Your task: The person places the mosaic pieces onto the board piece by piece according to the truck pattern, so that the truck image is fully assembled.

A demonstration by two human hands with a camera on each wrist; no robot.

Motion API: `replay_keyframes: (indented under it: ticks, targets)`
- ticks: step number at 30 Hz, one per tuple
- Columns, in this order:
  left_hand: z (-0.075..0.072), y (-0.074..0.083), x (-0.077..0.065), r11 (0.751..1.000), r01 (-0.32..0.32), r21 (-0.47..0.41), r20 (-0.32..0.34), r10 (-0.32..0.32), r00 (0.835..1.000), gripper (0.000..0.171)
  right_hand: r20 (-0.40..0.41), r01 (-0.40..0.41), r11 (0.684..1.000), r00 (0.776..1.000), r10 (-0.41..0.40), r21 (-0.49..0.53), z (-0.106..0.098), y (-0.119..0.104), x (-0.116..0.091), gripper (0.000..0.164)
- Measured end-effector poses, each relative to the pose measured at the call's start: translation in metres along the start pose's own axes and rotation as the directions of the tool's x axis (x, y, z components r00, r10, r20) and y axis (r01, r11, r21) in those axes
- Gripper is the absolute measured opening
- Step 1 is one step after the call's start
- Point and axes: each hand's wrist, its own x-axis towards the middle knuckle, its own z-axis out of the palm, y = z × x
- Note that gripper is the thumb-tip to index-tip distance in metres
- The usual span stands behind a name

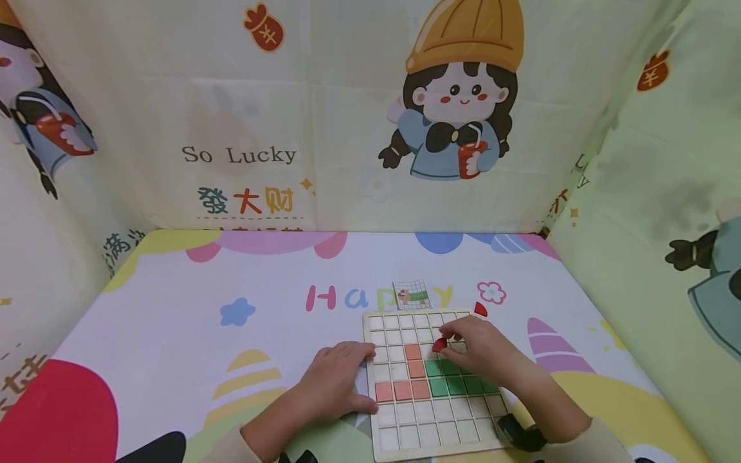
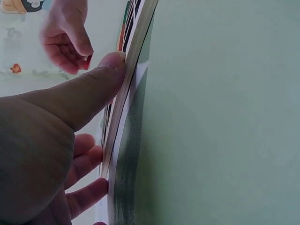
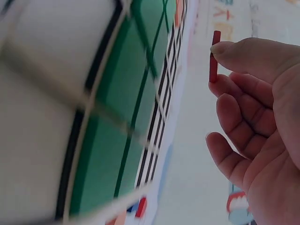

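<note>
A wooden grid board (image 1: 399,415) lies on the table with several salmon square tiles (image 1: 402,390) and several green square tiles (image 1: 456,386) in its cells. My right hand (image 1: 483,347) is over the board's upper right part, pinching a small red tile (image 1: 440,345) between thumb and fingers. In the right wrist view the red tile (image 3: 213,56) appears edge-on, thin and flat. My left hand (image 1: 336,378) rests at the board's left side, fingers fairly straight. In the left wrist view its thumb (image 2: 101,77) and fingertips touch the board's edge (image 2: 129,75).
Another red piece (image 1: 480,309), rounded on one side, lies by the board's far right corner. A small picture card (image 1: 412,294) with a gridded green and orange figure stands just beyond the board. Printed cloth walls (image 1: 341,128) enclose the table's back and sides.
</note>
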Motion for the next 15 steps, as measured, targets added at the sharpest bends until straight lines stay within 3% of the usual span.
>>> replay_keyframes:
  ticks: [15]
  targets:
    - [0.000, 0.000, 0.001, 1.000, 0.020, 0.005, 0.009, -0.020, 1.000, 0.079, 0.116, 0.028, 0.999, 0.993, -0.032, 0.035, 0.021, -0.044, 0.017, 0.024]
